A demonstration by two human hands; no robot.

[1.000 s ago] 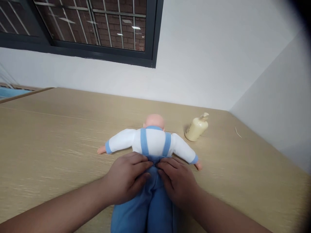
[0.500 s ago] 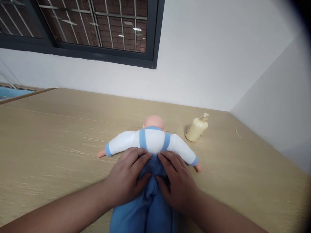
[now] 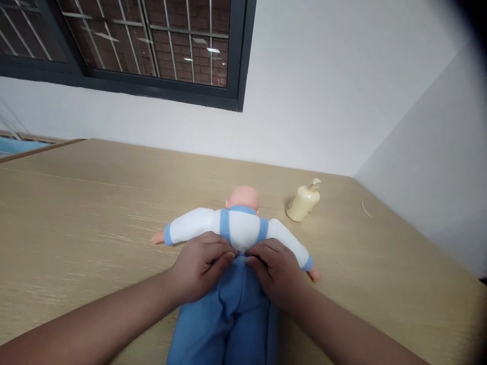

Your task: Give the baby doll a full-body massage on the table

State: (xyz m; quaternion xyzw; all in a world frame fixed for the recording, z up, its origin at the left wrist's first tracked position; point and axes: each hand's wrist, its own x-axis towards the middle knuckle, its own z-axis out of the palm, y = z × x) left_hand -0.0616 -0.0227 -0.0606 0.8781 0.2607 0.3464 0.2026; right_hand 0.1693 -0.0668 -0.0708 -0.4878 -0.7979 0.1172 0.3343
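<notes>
A baby doll (image 3: 247,230) lies stretched out on the wooden table, its bald head (image 3: 243,197) pointing away from me and its face out of sight. It wears a white top with light-blue straps and cuffs, and blue trousers (image 3: 243,291). Both its arms spread out to the sides. At the waist, where white meets blue, my left hand (image 3: 203,266) pinches the cloth from the left, thumb and fingertips closed. Opposite it, my right hand (image 3: 277,271) pinches the cloth with fingers bent. The two sets of fingertips almost meet; what lies under them is hidden.
A cream pump bottle (image 3: 303,202) stands beyond the doll's right-hand arm. Farther right lies a thin pale strip (image 3: 366,209) on the table (image 3: 95,213). Behind the table rises a white wall (image 3: 304,91) with a dark-framed, barred window (image 3: 152,43).
My fingers and thumbs have closed from a spread over the doll's lower back into pinches at its waist. The thumbs moved up toward the fingertips. The view has shifted slightly.
</notes>
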